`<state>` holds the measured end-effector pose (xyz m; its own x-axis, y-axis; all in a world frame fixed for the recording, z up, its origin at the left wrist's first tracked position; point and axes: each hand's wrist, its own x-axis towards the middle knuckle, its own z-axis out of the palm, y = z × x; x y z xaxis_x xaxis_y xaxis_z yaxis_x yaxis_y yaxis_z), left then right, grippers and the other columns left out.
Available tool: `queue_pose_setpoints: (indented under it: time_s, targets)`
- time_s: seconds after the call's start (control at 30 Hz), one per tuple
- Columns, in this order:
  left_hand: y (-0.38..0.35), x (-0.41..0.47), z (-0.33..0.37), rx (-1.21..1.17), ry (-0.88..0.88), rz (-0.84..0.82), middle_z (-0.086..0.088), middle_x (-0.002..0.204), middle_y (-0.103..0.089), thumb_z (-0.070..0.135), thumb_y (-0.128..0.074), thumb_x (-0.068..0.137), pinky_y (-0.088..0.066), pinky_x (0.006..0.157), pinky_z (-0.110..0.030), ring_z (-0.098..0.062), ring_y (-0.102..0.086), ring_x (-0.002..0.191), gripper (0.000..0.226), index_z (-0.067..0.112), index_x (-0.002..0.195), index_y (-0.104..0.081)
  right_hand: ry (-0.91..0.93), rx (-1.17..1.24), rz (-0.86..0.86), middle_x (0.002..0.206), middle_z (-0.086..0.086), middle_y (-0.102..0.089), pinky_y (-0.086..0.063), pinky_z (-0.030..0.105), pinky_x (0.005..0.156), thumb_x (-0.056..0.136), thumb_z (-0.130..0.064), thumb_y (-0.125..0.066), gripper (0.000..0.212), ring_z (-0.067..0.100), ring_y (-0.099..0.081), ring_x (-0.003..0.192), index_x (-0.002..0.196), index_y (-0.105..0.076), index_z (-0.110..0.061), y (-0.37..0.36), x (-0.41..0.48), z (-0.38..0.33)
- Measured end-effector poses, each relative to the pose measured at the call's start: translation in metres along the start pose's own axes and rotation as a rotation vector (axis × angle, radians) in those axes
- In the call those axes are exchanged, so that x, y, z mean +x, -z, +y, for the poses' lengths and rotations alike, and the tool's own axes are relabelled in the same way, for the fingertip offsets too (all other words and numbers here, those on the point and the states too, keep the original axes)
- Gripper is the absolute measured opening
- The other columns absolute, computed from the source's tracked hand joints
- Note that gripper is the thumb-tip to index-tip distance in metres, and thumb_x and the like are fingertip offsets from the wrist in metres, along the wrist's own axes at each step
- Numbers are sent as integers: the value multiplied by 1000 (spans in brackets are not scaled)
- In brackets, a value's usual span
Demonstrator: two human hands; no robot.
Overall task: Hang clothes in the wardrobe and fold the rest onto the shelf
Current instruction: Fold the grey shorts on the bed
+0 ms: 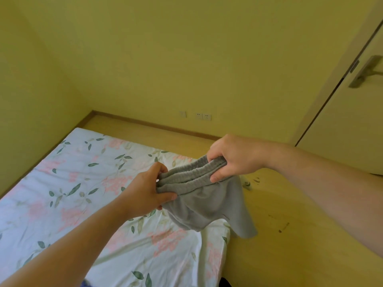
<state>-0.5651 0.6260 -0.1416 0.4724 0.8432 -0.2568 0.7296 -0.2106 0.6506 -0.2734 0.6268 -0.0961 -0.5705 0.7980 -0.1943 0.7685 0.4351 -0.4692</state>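
Yellow walls (186,59) fill twelve o'clock, with sockets (203,116) low down. A door (352,121) with handle (365,71) stands at two o'clock. Floral-sheeted bed (72,183) lies at eight o'clock, wooden floor (290,245) at four.

Grey shorts (204,195) held up at centre frame by the ribbed waistband, left hand (145,190) gripping its left end, right hand (234,157) gripping its right end, fabric hanging over the corner of a floral-sheeted mattress (72,183), wooden floor (290,235) lower right, door (356,112) with metal handle upper right, wall sockets (203,116) on yellow wall
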Motion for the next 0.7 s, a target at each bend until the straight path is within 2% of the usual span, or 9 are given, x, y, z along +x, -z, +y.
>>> queue_pose_setpoints:
  time_s: [0.17, 0.3, 0.4, 0.5, 0.57, 0.63, 0.7]
  targets:
    - [4, -12, 7, 116, 32, -45, -2, 73, -70, 34, -83, 82, -58, 63, -47, -23, -69, 66, 26, 17, 82, -63, 16, -61, 31, 80, -8, -58, -49, 37, 63, 84, -49, -76, 31, 10, -56, 73, 76, -61, -23, 3, -13, -21]
    - [9, -22, 20, 150, 147, -159, 1, 66, -74, 37, -77, 88, -60, 70, -26, -10, -72, 60, 16, 22, 86, -72, 30, -121, 45, 82, -12, -54, -47, 31, 63, 86, -49, -74, 29, 6, -53, 74, 78, -59, -25, 4, -22, -37]
    - [7, -30, 24, 34, 213, -204, 0, 74, -77, 29, -75, 91, -56, 78, -20, -11, -76, 71, 16, 14, 94, -71, 48, -143, 77, 81, -13, -53, -47, 30, 62, 86, -48, -74, 30, 5, -52, 72, 77, -58, -25, 5, -27, -46]
    - [-1, -35, 22, -65, 239, -166, -3, 80, -78, 19, -76, 90, -61, 86, -32, -16, -77, 78, 12, 9, 95, -71, 67, -180, 86, 81, -12, -53, -48, 32, 62, 87, -48, -73, 32, 6, -52, 72, 77, -58, -23, 6, -30, -54]
    - [-10, -39, 21, -59, 251, -106, -2, 79, -78, 15, -78, 87, -61, 81, -29, -14, -76, 75, 9, 11, 92, -72, 76, -206, 95, 81, -12, -52, -47, 32, 62, 87, -49, -73, 33, 6, -51, 72, 78, -57, -21, 7, -32, -59]
    - [-18, -43, 22, -1, 254, -56, 0, 75, -74, 13, -78, 81, -56, 63, -21, -10, -68, 65, 11, 18, 87, -69, 93, -209, 111, 80, -12, -51, -44, 28, 61, 88, -49, -73, 34, 5, -50, 72, 78, -57, -20, 8, -32, -64]
    - [-22, -46, 23, 60, 238, -34, 1, 69, -70, 13, -74, 81, -50, 54, -19, -8, -62, 60, 12, 21, 82, -65, 115, -224, 115, 80, -12, -51, -40, 24, 60, 88, -48, -73, 34, 4, -49, 72, 79, -57, -19, 8, -32, -69]
